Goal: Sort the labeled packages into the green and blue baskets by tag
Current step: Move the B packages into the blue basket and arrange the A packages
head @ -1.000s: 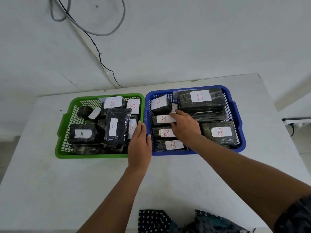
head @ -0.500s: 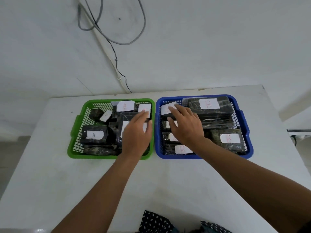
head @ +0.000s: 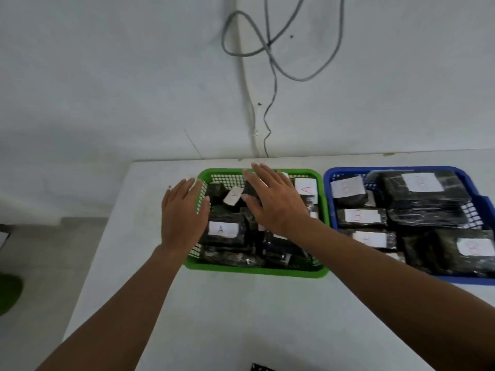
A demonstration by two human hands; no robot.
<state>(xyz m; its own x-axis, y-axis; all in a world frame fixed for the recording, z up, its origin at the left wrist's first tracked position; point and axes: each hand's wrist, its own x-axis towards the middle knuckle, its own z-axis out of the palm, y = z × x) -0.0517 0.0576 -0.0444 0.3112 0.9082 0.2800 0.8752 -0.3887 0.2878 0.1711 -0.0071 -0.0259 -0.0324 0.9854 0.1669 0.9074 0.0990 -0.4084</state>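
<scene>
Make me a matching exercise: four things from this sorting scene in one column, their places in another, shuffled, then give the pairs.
Things:
1. left hand
2. right hand
3. B packages
4. grey cable

Places:
a. in the blue basket
b. on the wall
c. over the left rim of the green basket
d. over the A packages

Pairs: 1-c, 2-d, 3-a, 4-b

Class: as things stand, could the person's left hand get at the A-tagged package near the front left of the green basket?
Probably yes. The left hand is open over the green basket's left rim, right beside the A-tagged package, which lies uncovered on top. The right hand hovers farther back.
</scene>
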